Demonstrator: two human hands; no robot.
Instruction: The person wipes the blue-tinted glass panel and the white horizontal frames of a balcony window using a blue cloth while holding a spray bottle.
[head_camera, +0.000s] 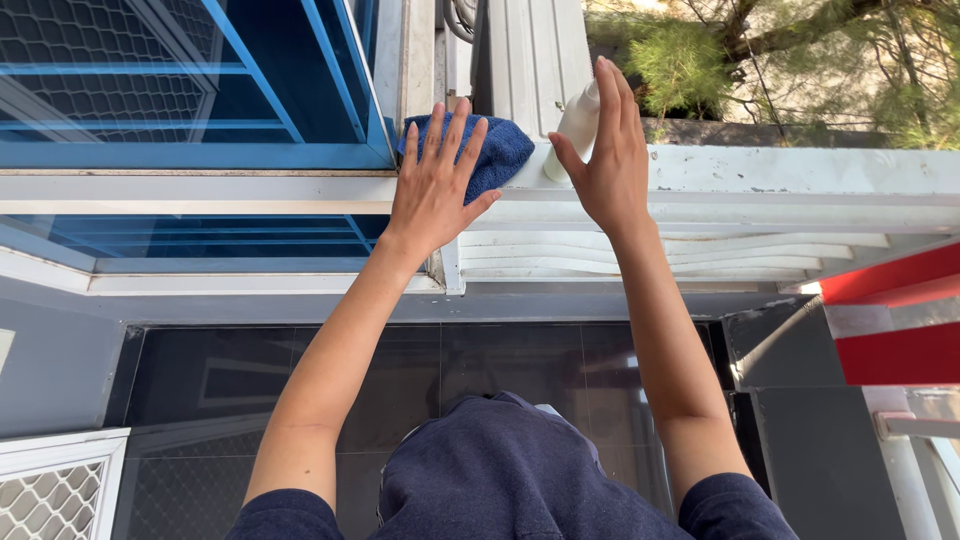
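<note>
Head view, looking steeply down past the person's dark navy top (500, 470), runs from a blue-framed glass window panel with wire mesh behind it (190, 90) at the far left to a red and white painted post (890, 320) at the far right. A long white painted ledge (800, 185) crosses the frame between them, its paint chipped in places.

Left of centre, the left hand (435, 185) lies flat and open, fingers spread and pointing up the frame, palm pressed on a crumpled dark blue cleaning cloth (500, 150). The cloth sits on the white ledge where the blue frame ends, bunched under and to the right of the fingers, so most of its visible bulk lies toward the other hand.

Just right of it, the right hand (605, 160) wraps around a small white plastic bottle (578, 125), thumb on the near side and fingers curled over the far side. The bottle leans, its long axis running from the ledge up and to the right, its base end touching or nearly touching the ledge just beside the cloth's right edge. Its top is hidden behind the fingers, so what kind of cap or nozzle it has cannot be told.

Cloth and bottle are close neighbours, each already under its own hand. Beyond the ledge, green pine-like branches (690, 60) show at upper right; dark glossy floor tiles (300, 400) lie below.
</note>
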